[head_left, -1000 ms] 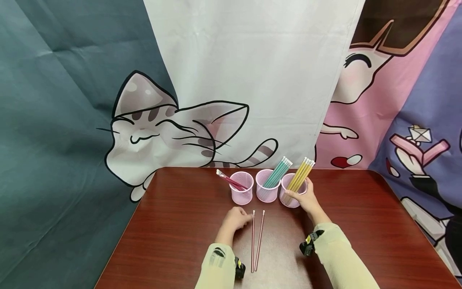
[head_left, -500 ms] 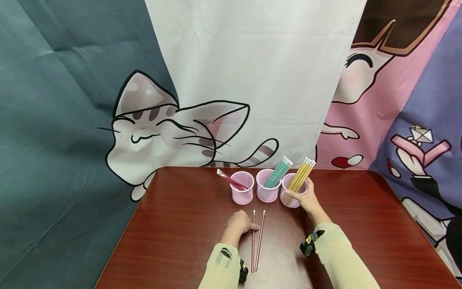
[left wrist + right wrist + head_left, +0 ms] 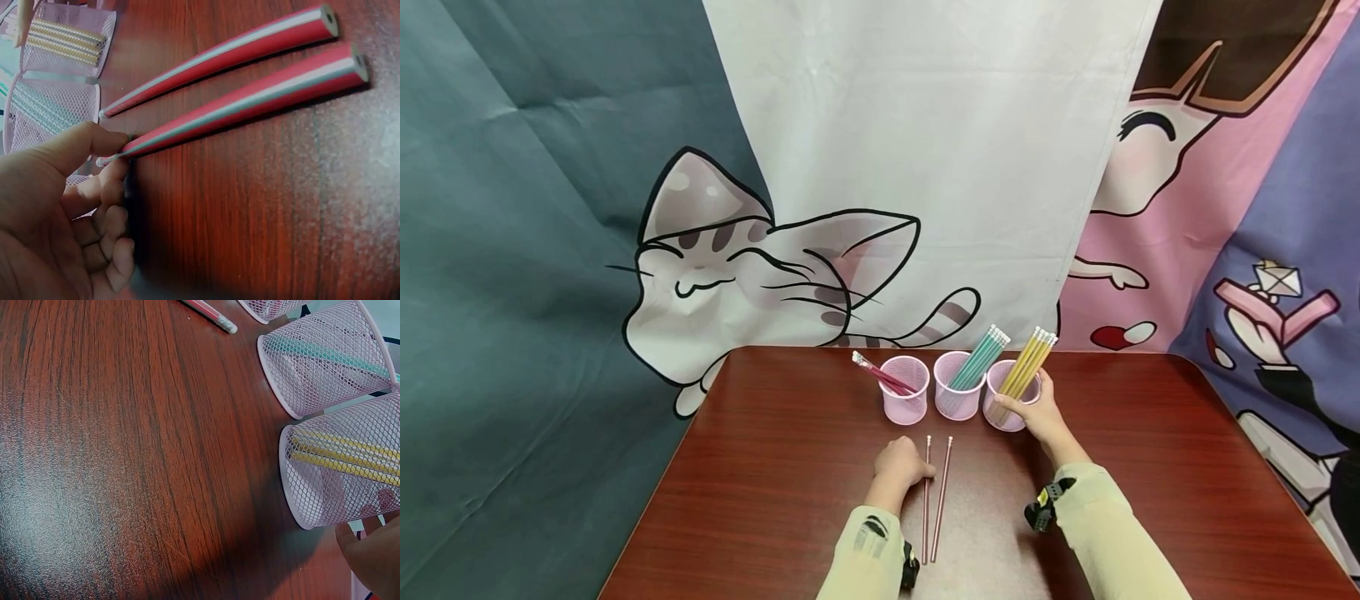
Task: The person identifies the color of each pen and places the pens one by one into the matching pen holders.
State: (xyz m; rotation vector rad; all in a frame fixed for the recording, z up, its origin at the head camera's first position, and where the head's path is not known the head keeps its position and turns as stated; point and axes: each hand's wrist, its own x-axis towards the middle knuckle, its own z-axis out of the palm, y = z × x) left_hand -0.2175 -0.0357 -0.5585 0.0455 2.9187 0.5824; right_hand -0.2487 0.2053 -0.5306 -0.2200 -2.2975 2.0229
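Observation:
Two red pencils lie side by side on the table, their eraser ends toward the cups. My left hand [image 3: 898, 465] pinches the left red pencil [image 3: 926, 521] between thumb and index finger near its eraser end; its other fingers curl loosely in the left wrist view. Just to the right lies the second red pencil [image 3: 941, 504], untouched. My right hand [image 3: 1041, 417] holds the side of the rightmost pink mesh cup [image 3: 322, 497], thumb at the front. Yellow pencils [image 3: 1028, 364] lean in that cup.
A middle mesh cup [image 3: 955, 407] holds teal pencils [image 3: 977, 364]. The left mesh cup [image 3: 904, 410] holds a few red pencils [image 3: 880, 373] leaning left. All stand near the back edge of the brown table [image 3: 775, 467], before a printed cloth [image 3: 962, 167].
My left hand has moved slightly right and toward me, its thumb crossing over the left red pencil and pinching it. My right hand stays on the cup.

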